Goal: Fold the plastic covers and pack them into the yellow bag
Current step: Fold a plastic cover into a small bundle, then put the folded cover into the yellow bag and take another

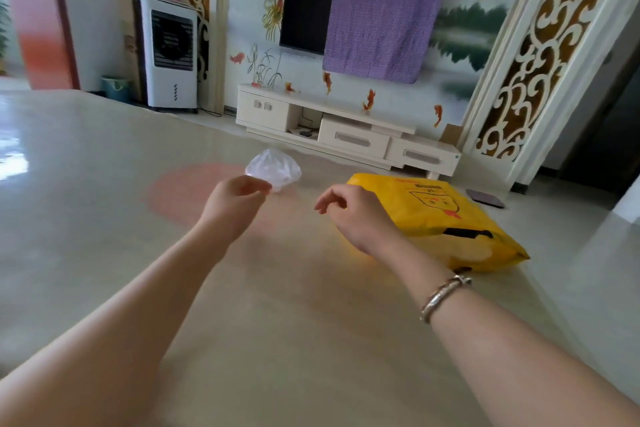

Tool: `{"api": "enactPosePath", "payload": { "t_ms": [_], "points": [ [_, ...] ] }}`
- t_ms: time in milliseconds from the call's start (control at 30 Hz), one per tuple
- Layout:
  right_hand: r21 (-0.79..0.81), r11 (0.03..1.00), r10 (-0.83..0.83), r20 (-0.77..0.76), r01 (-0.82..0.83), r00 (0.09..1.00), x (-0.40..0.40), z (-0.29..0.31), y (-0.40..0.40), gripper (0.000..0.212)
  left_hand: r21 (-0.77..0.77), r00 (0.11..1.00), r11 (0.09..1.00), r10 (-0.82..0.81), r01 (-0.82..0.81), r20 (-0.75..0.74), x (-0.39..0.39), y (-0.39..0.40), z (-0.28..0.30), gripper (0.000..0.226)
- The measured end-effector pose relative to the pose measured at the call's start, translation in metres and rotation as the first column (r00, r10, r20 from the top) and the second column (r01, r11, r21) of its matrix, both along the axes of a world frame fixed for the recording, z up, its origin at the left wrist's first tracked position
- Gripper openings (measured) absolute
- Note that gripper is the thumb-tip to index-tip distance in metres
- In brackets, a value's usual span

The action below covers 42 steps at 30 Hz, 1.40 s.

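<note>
While your left hand (239, 196) reaches forward with its fingers curled at the near edge of the plastic cover (273, 168), it cannot be told from this angle whether the fingertips already pinch the film or only touch it. Treat the grip as unconfirmed. Your right hand (349, 208) hangs above the table (104, 184) with fingers loosely curled and holds nothing; it sits just beside the near left corner of the yellow bag (440, 215).

The plastic cover lies bunched in a loose, translucent mound on the table, just beyond your left hand and apart from the bag. Expect it to be very light, soft and without stiffness: it will likely collapse, cling and slide on the glossy surface rather than hold a crease. Take hold at an edge or hem, not at the crown of the mound, and pinch gently, since thin film tears or stretches under a hard pull. Use both hands on opposite edges to spread it flat before folding.

The yellow bag lies flat on its side at the right of the table, its black handle slot facing up. Its mouth is not clearly visible; locate the opening before you pack. The bag looks limp, so hold it open with one hand.
</note>
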State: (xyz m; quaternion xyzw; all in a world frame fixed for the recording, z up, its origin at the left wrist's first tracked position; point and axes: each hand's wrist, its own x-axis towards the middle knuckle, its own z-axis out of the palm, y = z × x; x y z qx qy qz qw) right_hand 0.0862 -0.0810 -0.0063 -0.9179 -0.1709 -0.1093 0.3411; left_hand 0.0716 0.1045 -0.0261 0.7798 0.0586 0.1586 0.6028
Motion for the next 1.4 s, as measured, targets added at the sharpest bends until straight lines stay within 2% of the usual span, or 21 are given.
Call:
{"api": "enactPosePath", "payload": {
  "t_ms": [67, 200, 367, 433, 500, 633, 733, 800, 867, 967, 1067, 1133, 1233, 1333, 1400],
  "points": [
    [-0.026, 1.000, -0.004, 0.033, 0.004, 0.999, 0.023, -0.007, 0.026, 0.025, -0.053, 0.999, 0.998, 0.040, -0.041, -0.029, 0.005, 0.026, -0.006, 0.018],
    [-0.105, 0.994, -0.001, 0.036, 0.004, 0.999, 0.078, -0.025, 0.081, 0.029, -0.281, 0.993, 0.957, 0.035, -0.066, -0.112, 0.022, 0.067, -0.010, 0.017],
    [-0.226, 0.973, -0.055, 0.001, 0.054, 0.998, 0.121, -0.030, 0.121, 0.030, -0.330, 0.980, 0.938, 0.042, -0.105, -0.193, 0.045, 0.090, -0.018, 0.017],
    [-0.325, 0.942, -0.113, -0.070, 0.084, 0.991, 0.136, -0.028, 0.130, 0.027, -0.360, 0.978, 0.926, 0.039, -0.113, -0.205, 0.051, 0.095, -0.020, 0.017],
    [-0.349, 0.933, -0.161, -0.175, 0.092, 0.971, 0.147, -0.029, 0.135, 0.027, -0.362, 0.978, 0.926, 0.032, -0.107, -0.208, 0.054, 0.097, -0.019, 0.015],
    [-0.214, 0.974, -0.120, -0.205, 0.075, 0.971, 0.137, -0.029, 0.140, 0.031, -0.307, 0.981, 0.947, 0.036, -0.095, -0.191, 0.052, 0.092, -0.015, 0.018],
    [0.091, 0.995, -0.022, -0.147, 0.036, 0.989, 0.111, -0.017, 0.138, 0.030, -0.259, 0.989, 0.962, 0.053, -0.088, -0.139, 0.048, 0.091, -0.016, 0.022],
    [0.352, 0.935, 0.097, -0.167, -0.032, 0.981, 0.092, -0.010, 0.130, 0.025, -0.172, 0.992, 0.981, 0.077, -0.093, -0.099, 0.044, 0.091, -0.016, 0.029],
    [0.560, 0.825, 0.242, -0.218, -0.082, 0.945, 0.074, -0.006, 0.119, 0.024, -0.128, 0.995, 0.988, 0.080, -0.087, -0.060, 0.038, 0.090, -0.016, 0.034],
    [0.754, 0.654, 0.436, -0.310, -0.061, 0.845, 0.058, -0.010, 0.104, 0.027, -0.181, 0.999, 0.983, 0.021, -0.025, -0.025, 0.031, 0.086, -0.012, 0.031],
    [0.818, 0.575, 0.550, -0.385, -0.002, 0.741, 0.053, -0.019, 0.093, 0.025, -0.288, 0.996, 0.955, -0.076, 0.062, -0.038, 0.026, 0.080, -0.009, 0.026],
    [0.832, 0.554, 0.565, -0.390, 0.016, 0.727, 0.051, -0.024, 0.090, 0.028, -0.263, 0.992, 0.960, -0.115, 0.099, -0.046, 0.023, 0.077, -0.008, 0.024],
    [0.833, 0.553, 0.550, -0.384, 0.022, 0.742, 0.050, -0.029, 0.090, 0.035, -0.178, 0.994, 0.979, -0.108, 0.102, -0.027, 0.022, 0.075, -0.009, 0.018],
    [0.832, 0.550, 0.480, -0.382, 0.068, 0.790, 0.048, -0.028, 0.093, 0.018, -0.167, 0.997, 0.983, -0.071, 0.070, 0.000, 0.021, 0.080, -0.012, 0.004],
    [0.843, 0.513, 0.383, -0.392, 0.161, 0.836, 0.048, -0.026, 0.093, 0.013, -0.179, 1.000, 0.984, -0.004, 0.005, 0.010, 0.021, 0.085, -0.014, 0.010]
  ]
}}
